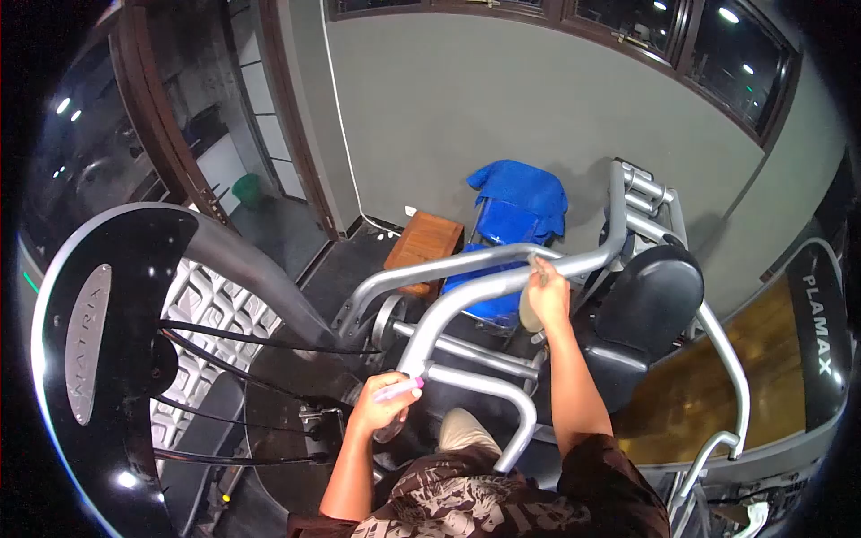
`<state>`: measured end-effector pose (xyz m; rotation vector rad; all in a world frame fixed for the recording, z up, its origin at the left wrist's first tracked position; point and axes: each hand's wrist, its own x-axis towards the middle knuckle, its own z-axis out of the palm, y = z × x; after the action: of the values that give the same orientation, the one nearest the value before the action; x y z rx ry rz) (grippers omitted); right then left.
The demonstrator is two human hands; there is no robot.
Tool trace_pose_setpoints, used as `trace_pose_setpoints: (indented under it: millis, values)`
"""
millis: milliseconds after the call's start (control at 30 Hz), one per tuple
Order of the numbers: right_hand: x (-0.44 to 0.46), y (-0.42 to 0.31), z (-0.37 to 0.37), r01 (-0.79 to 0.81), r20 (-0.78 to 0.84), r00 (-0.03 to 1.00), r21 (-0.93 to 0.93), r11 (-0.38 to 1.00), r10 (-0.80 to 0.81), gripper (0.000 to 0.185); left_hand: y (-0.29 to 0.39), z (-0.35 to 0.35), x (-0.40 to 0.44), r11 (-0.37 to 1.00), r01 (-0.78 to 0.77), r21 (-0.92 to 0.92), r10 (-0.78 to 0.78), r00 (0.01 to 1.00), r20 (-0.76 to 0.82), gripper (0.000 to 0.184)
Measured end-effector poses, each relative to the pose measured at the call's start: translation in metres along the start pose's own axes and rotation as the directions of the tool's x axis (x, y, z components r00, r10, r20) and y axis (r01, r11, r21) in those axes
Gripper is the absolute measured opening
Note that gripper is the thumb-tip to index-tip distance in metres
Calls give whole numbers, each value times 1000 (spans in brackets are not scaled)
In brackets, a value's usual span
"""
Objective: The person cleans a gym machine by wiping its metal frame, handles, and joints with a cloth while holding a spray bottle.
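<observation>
Overall, one grey wall [538, 108] backs the scene, and one silver-framed machine [453, 309] fills the middle, with the person close against it. Two large panels flank it: a black one [94, 359] at left with a lettered plate, and a brown one [717, 386] at right reading PLAMAX. Four black cables [233, 333] run from the left panel towards the machine. Two black cushions, a backrest [655, 296] and a seat [613, 372], sit to the right. Beyond the frame are one blue chair [493, 308], one blue towel [529, 188] draped over its back, and one brown stool [426, 242] just beside it.

One green bin [247, 190] stands near the doorway at left; its inside is too small to make out. The person's right hand [549, 294] is at the thick upper bar [480, 289], holding one tan cloth [529, 314] that hangs below the fingers. The left hand [372, 411] is curled closed round one bottle [395, 391] with a pink tip, near the lower end of that bar. What the bottle contains cannot be told.
</observation>
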<state>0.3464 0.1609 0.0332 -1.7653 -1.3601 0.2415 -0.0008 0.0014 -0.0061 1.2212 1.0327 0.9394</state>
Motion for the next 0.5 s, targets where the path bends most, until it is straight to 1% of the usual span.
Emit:
trace_pose_setpoints:
  millis: [33,100,167,200,233,267,300,367,467,500]
  values:
    - [5,3,-2,-55,-1,999,-24,998,55,36,-1,0,0,1000,16,-11,-16,1000,7,16]
    - [3,7,9,1,5,1000,-36,999,-1,36,0,-2,0,999,43,-28,-43,999,17,13]
    - [-9,-7,18,-23,160,987,-53,998,31,36,0,-4,0,999,43,-11,-43,999,17,13]
    - [-14,3,35,147,156,978,-23,989,-142,36,0,-3,0,999,43,-6,-43,999,17,13]
    - [-26,-2,43,262,142,950,119,958,-278,36,2,-2,0,999,37,-15,-37,999,20,13]
    - [-37,-7,50,298,194,919,229,927,-343,35,6,-1,0,999,32,-24,-32,999,23,13]
    - [-46,-15,54,391,219,846,365,845,-486,35,8,0,-1,999,27,-33,-26,999,25,13]
    - [-63,-12,60,298,392,796,408,863,-461,33,0,-3,-1,999,32,4,-32,999,22,12]
    - [-58,-11,28,514,231,775,310,800,-588,31,-5,-7,-1,1000,20,10,-20,999,31,13]
    - [-51,2,21,359,248,859,332,872,-448,31,-5,-6,2,1000,10,3,-10,999,37,13]
